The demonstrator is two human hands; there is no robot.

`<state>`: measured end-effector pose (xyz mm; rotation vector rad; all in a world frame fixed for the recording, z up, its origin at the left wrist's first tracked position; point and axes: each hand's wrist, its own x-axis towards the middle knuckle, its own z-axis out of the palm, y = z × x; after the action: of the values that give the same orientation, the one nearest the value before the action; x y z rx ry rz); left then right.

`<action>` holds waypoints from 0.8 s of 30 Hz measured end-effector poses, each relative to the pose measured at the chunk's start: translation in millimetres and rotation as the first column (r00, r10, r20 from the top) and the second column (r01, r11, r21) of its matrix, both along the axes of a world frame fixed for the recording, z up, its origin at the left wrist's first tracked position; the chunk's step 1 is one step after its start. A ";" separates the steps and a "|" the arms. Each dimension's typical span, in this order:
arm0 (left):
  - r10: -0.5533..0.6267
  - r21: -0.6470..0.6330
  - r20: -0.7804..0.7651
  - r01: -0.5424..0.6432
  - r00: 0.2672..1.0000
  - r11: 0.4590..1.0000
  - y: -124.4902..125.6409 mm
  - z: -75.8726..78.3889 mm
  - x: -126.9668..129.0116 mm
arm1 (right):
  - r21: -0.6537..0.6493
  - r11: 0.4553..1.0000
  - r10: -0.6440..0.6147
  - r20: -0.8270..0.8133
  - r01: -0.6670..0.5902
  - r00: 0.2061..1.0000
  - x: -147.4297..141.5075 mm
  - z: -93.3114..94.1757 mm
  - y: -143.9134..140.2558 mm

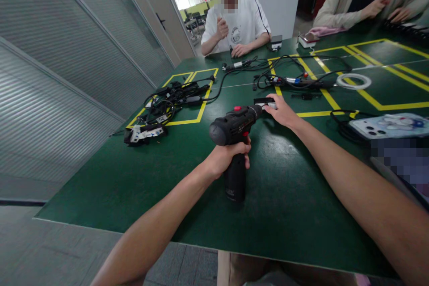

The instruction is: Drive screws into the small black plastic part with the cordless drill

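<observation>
**Drill in my left hand, small part at its tip**

My left hand (231,154) is wrapped around the handle of a black drill (234,127), grip closed tight on it, fingers curled round the front. The drill stands above the green desk (134,178), its handle pointing down and its nose aimed away from me, towards the right. A red button shows on top of its body.

My right hand (283,111) reaches out past the nose of the drill. Its fingers pinch a small black and white part (265,102) right at the tip of the drill; I think the part touches the tip, though the view there is too small to be sure. So that grip is closed too, on the small part.

Yellow tape lines (368,98) mark out boxes on the desk. To my left lies a tangle of black cables and gear (167,103), partly inside one taped box. Further off, more cables (295,81) run across the middle, with a white ring (353,81) beside them. A phone (390,126) lies near my right forearm, well apart from the drill.

Across the desk sits a person in a white shirt (234,27) with both hands up by the desk edge. Another person's sleeve (335,9) rests at the far right corner
</observation>
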<state>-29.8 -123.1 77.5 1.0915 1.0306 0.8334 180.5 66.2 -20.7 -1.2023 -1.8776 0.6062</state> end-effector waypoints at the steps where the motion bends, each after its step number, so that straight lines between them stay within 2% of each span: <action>1: -0.001 0.004 -0.001 0.001 1.000 1.000 0.1 0.0 -0.1 | 0.000 1.000 -0.001 -0.004 0.001 1.000 -0.3 0.8 -0.5; 24: -0.019 -0.008 0.017 0.019 1.000 1.000 -6.3 -1.2 -2.4 | -0.018 1.000 -0.022 0.002 0.022 1.000 -0.6 0.5 0.8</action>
<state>-32.2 -129.4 76.3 1.0838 1.0073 0.8214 179.9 67.0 -20.2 -1.2345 -1.8619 0.6113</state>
